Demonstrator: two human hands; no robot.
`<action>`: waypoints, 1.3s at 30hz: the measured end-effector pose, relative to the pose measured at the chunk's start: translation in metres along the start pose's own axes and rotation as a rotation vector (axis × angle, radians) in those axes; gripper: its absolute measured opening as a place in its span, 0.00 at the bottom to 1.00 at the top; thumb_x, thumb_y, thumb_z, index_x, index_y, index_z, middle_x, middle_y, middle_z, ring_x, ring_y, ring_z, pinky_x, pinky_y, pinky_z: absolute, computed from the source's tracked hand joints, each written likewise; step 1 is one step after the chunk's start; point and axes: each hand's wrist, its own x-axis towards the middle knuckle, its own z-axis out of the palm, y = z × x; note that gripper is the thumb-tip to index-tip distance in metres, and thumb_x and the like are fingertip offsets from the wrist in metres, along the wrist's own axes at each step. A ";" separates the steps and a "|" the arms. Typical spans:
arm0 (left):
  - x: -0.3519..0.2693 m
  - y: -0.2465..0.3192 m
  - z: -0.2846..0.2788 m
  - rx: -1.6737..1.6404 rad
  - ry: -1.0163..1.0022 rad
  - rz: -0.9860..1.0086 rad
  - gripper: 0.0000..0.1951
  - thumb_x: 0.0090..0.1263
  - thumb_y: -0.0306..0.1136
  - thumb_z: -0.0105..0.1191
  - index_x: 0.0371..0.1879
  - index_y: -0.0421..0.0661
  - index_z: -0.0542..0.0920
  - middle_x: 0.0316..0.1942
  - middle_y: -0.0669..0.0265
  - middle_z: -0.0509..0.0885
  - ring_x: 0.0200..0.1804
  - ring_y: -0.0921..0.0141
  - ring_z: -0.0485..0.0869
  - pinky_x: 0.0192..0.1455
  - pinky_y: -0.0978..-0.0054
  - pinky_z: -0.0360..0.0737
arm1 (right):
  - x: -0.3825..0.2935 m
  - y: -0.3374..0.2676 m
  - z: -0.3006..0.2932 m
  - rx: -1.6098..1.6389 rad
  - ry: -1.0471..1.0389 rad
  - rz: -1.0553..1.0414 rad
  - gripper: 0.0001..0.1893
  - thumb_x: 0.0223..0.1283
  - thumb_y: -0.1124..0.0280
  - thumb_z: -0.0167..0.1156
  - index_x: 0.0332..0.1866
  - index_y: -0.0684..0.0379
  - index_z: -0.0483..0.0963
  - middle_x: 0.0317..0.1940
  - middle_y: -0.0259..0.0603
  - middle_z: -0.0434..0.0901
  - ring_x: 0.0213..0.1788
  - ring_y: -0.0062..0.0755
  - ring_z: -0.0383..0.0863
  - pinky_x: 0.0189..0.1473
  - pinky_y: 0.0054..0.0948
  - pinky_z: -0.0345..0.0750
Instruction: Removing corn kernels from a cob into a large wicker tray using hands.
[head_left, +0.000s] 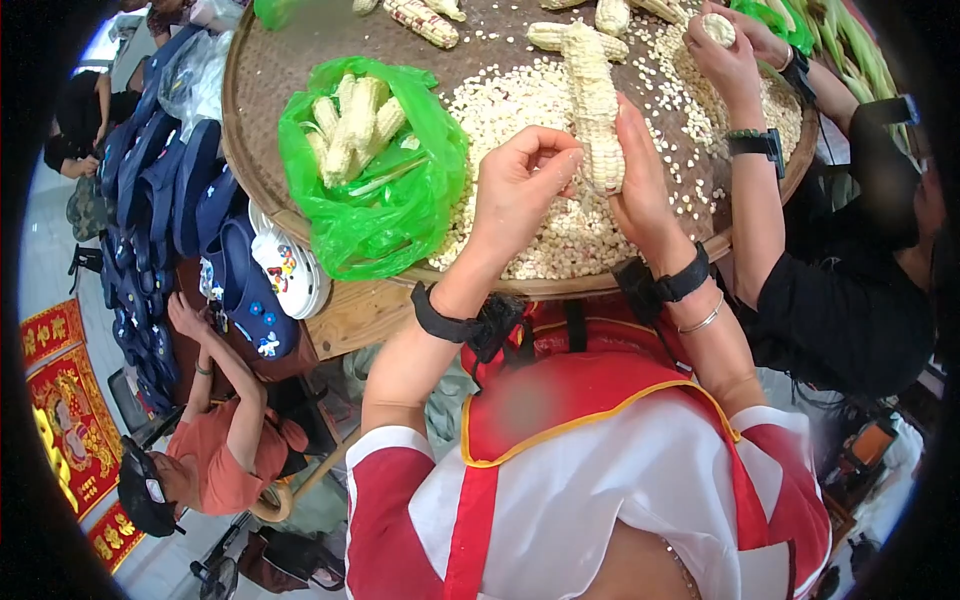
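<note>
My right hand (643, 180) holds a corn cob (592, 97) upright over the round woven tray (259, 150). Most of the cob is stripped; rows of kernels show at its lower end. Beside that end is my left hand (517, 184), thumb and forefinger pinched together; any kernel between them is too small to make out. Loose corn kernels (517, 112) lie in a heap under both hands. Left of them, a green plastic bag (427, 195) sits open with several bare cobs (360, 112) inside.
More corn cobs (424, 21) lie toward the tray's far side. At right, a co-worker's hands (724, 56) hold a cob. Green husks (844, 52) are heaped beyond. Blue clogs (251, 285) and white clogs (289, 270) stand left of the tray, near another person's hand (187, 319).
</note>
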 end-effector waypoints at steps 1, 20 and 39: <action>0.000 -0.002 -0.001 0.040 -0.001 0.029 0.05 0.63 0.23 0.51 0.35 0.37 0.77 0.29 0.68 0.79 0.26 0.79 0.76 0.30 0.83 0.75 | 0.000 0.003 -0.002 -0.037 -0.003 -0.024 0.24 0.68 0.58 0.41 0.61 0.64 0.57 0.52 0.40 0.70 0.51 0.23 0.71 0.52 0.24 0.69; 0.007 0.006 -0.026 0.683 -0.128 0.546 0.04 0.56 0.24 0.57 0.31 0.40 0.80 0.27 0.63 0.80 0.31 0.69 0.79 0.31 0.77 0.74 | 0.001 0.001 0.000 -0.046 -0.051 0.341 0.28 0.69 0.51 0.34 0.59 0.66 0.62 0.48 0.38 0.74 0.45 0.20 0.75 0.44 0.20 0.73; 0.016 0.003 -0.016 0.688 -0.090 0.556 0.04 0.55 0.22 0.57 0.29 0.39 0.77 0.24 0.64 0.79 0.24 0.73 0.78 0.27 0.79 0.75 | 0.005 -0.006 0.001 -0.374 -0.045 0.101 0.22 0.66 0.62 0.46 0.58 0.69 0.65 0.46 0.41 0.75 0.45 0.21 0.73 0.47 0.20 0.70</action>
